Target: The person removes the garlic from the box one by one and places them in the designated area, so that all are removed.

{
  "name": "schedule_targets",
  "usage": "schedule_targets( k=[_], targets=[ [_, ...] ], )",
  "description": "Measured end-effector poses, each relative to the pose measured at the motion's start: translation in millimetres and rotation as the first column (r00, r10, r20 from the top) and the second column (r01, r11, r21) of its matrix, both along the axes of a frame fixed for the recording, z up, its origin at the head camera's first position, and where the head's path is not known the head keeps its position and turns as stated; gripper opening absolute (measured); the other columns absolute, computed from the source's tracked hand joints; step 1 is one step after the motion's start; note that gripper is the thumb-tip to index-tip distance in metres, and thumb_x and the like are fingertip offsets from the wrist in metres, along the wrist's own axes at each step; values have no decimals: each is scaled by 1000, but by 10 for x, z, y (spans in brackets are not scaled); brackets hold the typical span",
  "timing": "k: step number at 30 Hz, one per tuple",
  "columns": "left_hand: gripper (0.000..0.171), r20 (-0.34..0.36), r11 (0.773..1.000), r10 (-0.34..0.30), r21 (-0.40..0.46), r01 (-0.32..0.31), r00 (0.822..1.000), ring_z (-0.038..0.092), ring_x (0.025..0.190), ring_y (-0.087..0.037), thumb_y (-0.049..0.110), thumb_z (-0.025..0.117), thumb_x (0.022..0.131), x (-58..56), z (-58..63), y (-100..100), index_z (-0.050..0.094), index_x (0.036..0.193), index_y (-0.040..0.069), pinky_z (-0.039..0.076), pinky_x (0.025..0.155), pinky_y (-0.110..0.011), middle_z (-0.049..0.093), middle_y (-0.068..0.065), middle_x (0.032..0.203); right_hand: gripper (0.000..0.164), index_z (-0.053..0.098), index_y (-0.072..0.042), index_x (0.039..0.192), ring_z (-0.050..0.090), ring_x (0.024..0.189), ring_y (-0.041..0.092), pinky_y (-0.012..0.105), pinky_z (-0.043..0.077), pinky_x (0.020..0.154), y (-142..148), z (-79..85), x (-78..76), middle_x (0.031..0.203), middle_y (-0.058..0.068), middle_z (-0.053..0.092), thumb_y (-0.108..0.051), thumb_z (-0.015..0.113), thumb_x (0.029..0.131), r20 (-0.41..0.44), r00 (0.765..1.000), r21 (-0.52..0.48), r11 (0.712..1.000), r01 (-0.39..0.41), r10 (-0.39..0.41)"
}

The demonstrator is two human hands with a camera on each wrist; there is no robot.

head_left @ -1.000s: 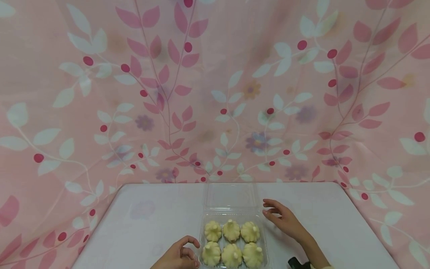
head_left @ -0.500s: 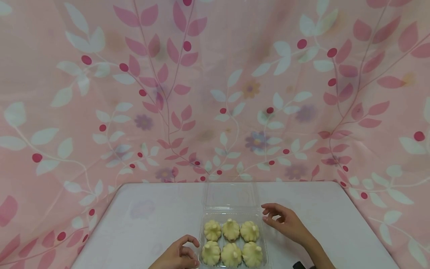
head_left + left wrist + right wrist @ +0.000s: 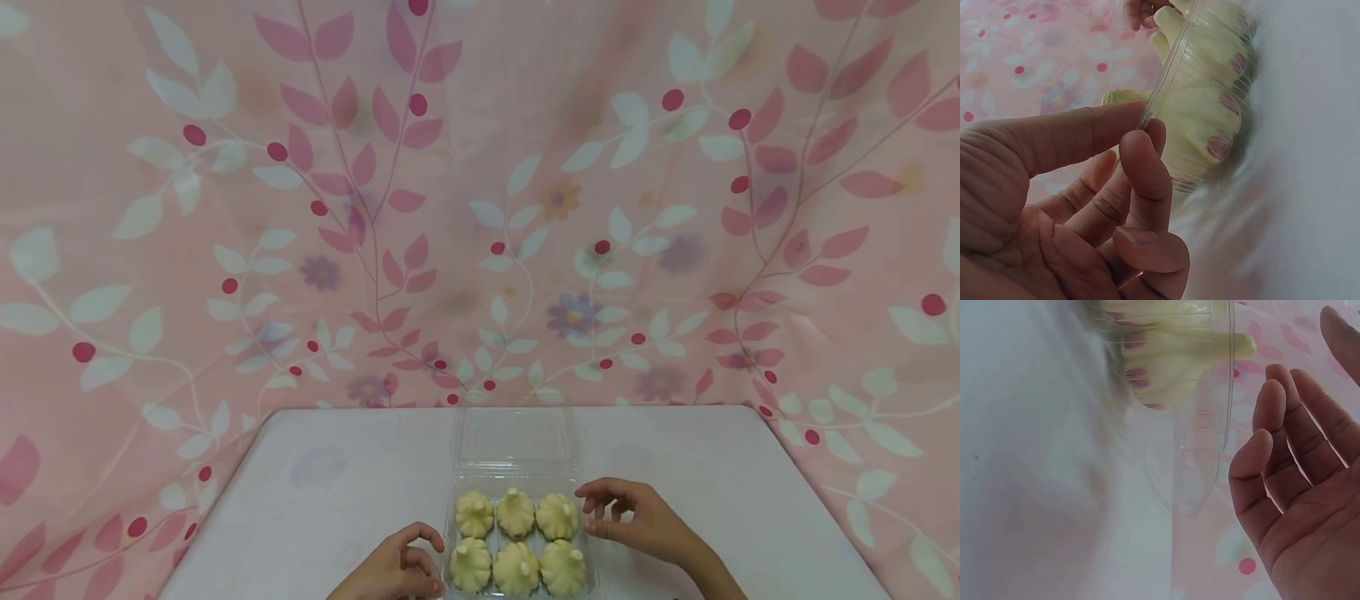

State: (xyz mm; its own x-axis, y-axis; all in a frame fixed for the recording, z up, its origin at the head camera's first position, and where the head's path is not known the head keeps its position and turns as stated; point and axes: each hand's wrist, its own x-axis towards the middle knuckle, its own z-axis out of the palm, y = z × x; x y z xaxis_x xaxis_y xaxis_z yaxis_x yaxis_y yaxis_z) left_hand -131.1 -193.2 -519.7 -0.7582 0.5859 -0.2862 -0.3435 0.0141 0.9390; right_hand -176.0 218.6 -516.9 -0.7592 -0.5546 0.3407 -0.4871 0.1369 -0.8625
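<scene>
Clear plastic formed the hinged box, set at the lower centre of the frame on the white bench, its lid folded back towards the patterned cloth. Six pale garlic bulbs occupied the base in two rows of three, stems mostly raised, an arrangement probably chosen to fit them all beneath one cover. At the box's left side, the left hand had its grip narrowed to a pinch on the rim, as the left wrist view showed, presumably to steady the box. The right hand had a wide grip holding nothing, its fingers relaxed just beside the rim at the right. Relative to half a second earlier, the right hand sat lower in the frame, level with the upper row rather than near the hinge; box, bulbs and left hand were practically unchanged.
</scene>
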Motion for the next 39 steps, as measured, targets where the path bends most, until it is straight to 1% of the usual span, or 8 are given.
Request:
schedule_targets(
  k=[6,10,14,16,21,28,36,39],
  targets=[
    [34,-1,1000,-9,-3,9,1000,68,73,-15,1,62,89,-20,-26,-10,49,120,-3,51,62,-26,69,-2,80,34,63,-1,122,61,79,18,31,52,62,6,-39,31,95,16,66,4,68,89,53,996,-24,998,-65,67],
    [33,-6,999,-32,17,32,999,67,72,-14,0,62,90,-48,-53,-21,49,120,-3,49,60,-24,69,-2,81,36,63,1,122,61,80,18,32,52,63,6,-63,52,95,19,66,6,69,87,80,991,-36,994,-106,108],
    [31,-6,999,-45,29,45,999,67,71,-12,-1,62,90,-62,-59,-28,50,119,-1,48,57,-23,70,-2,82,38,64,0,120,61,78,18,31,51,63,-4,-76,76,95,17,68,6,73,84,108,986,-36,992,-124,128],
    [30,-7,998,-49,25,49,999,66,68,-11,-1,62,91,-64,-54,-28,50,118,0,45,54,-21,70,-3,83,38,64,1,120,62,78,18,31,51,63,-10,-88,84,95,15,68,6,73,83,92,985,-38,989,-143,146],
    [29,-20,998,-55,19,55,998,65,66,-10,-1,63,91,-68,-35,-30,51,117,0,38,48,-19,70,-4,83,37,66,0,118,62,77,18,31,51,62,-33,-101,111,94,12,69,2,76,82,76,987,-41,989,-141,144],
    [28,-4,998,-59,33,59,998,68,72,-14,-1,63,91,-70,-21,-37,51,116,0,50,59,-23,71,-4,81,33,66,-1,115,61,75,22,30,50,63,-54,-135,129,93,11,69,1,76,83,62,987,-57,988,-144,148],
    [29,5,998,-58,37,57,998,69,75,-15,0,65,90,-73,-18,-32,51,116,-1,52,62,-23,71,-3,81,29,69,-5,111,59,72,16,30,49,61,-76,-160,133,90,8,69,-5,78,83,-34,991,-36,991,-128,127],
    [29,1,998,-54,31,54,999,70,76,-17,-1,65,89,-74,-28,-32,51,115,1,53,64,-25,70,-4,80,27,70,-6,108,59,71,16,29,48,61,-95,-154,149,88,7,70,-6,80,82,-39,994,-26,994,-102,101]
  ],
)
